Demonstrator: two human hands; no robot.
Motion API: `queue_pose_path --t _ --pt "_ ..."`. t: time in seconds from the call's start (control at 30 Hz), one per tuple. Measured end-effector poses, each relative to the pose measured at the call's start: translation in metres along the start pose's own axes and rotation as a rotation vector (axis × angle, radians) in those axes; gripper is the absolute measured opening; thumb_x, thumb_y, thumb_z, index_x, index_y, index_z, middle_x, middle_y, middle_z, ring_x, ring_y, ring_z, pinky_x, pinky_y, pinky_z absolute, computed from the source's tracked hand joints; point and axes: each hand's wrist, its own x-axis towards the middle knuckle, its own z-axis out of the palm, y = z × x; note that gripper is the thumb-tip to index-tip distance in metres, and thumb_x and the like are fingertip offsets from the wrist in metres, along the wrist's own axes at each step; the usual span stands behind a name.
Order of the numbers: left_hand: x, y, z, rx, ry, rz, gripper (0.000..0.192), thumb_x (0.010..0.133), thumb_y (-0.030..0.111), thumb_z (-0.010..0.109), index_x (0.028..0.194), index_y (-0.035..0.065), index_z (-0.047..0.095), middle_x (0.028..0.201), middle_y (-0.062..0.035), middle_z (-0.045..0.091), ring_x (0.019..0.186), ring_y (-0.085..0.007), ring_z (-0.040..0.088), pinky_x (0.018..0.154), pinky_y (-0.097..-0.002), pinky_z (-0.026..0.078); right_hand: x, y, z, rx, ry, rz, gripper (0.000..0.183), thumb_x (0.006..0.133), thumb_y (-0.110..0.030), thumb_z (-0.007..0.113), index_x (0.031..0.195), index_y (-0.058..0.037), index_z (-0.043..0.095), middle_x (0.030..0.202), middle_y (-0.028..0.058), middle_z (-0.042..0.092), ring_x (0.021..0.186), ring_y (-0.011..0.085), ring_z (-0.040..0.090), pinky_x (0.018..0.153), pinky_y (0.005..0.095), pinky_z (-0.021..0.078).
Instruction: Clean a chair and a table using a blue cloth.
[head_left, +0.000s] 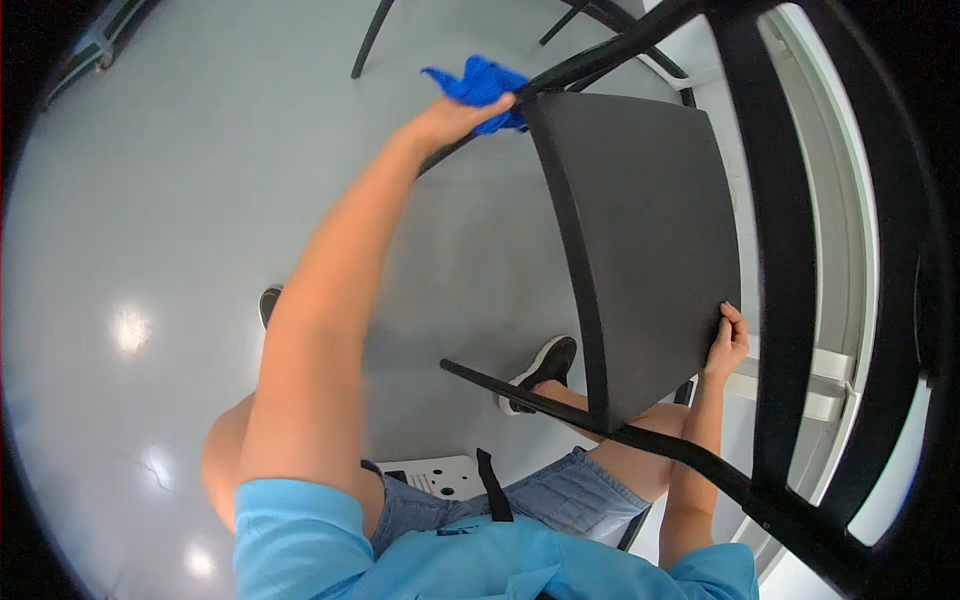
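Note:
A chair with a black frame and a dark grey seat (645, 240) stands before me, turned on its side or tilted, its back slats (776, 247) towards the right. My left hand (457, 120) reaches far forward with a crumpled blue cloth (484, 82). That cloth is pressed around the black frame at the seat's far corner, and it hides part of my fingers. Lower right, my right hand (729, 341) grips the seat by its edge, fingertips on the grey surface. One chair leg (517, 390) points left above my shoe (551, 371).
Smooth grey floor (187, 225) spreads to the left. Other dark furniture legs (373, 37) stand at the top. A white panel with a metal fitting (832, 365) lies behind the chair on the right. Between my thighs shows a white perforated surface (442, 476). A wheeled frame (97, 52) is upper left.

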Motion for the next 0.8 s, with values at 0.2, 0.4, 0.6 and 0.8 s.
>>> queue_pose_path --t 0.2,0.4,0.6,0.8 --pt "0.004 -0.081 0.0 0.167 -0.164 0.222 0.039 0.075 0.027 0.069 0.106 0.0078 0.053 0.088 -0.006 0.061 0.087 -0.0155 0.055 0.078 -0.0328 0.043 -0.009 -0.004 -0.002 -0.025 0.0 0.07 0.017 0.084 -0.001 0.047 0.091 0.0019 0.062 0.1 0.0095 0.061 0.098 0.0168 0.054 0.092 0.0277 0.0372" --pt "0.025 -0.2 0.011 0.133 0.075 0.221 0.027 0.074 0.018 0.064 0.097 0.0067 0.055 0.082 -0.0072 0.06 0.077 -0.0159 0.055 0.07 -0.0314 0.044 -0.013 0.002 -0.011 -0.045 0.009 0.122 0.019 0.084 0.002 0.044 0.092 0.0034 0.061 0.101 0.0097 0.06 0.099 0.017 0.053 0.093 0.0279 0.0367" --pt "0.006 -0.252 -0.011 0.812 0.333 -0.224 0.021 0.076 0.013 0.057 0.096 0.008 0.053 0.093 -0.0158 0.06 0.089 -0.0294 0.059 0.076 -0.0395 0.046 -0.012 0.005 -0.006 -0.006 0.006 0.088 0.018 0.081 0.002 0.046 0.087 0.0007 0.062 0.1 0.0094 0.061 0.097 0.0172 0.053 0.092 0.0289 0.0367" --pt "-0.098 -0.244 0.025 0.719 0.409 -0.44 0.021 0.074 0.013 0.058 0.094 0.0074 0.052 0.089 -0.0157 0.061 0.086 -0.0335 0.058 0.073 -0.0434 0.047 -0.014 0.005 0.001 -0.016 0.003 0.078 0.02 0.082 0.0 0.044 0.092 0.0026 0.062 0.099 0.0087 0.062 0.095 0.0161 0.055 0.091 0.0279 0.0382"
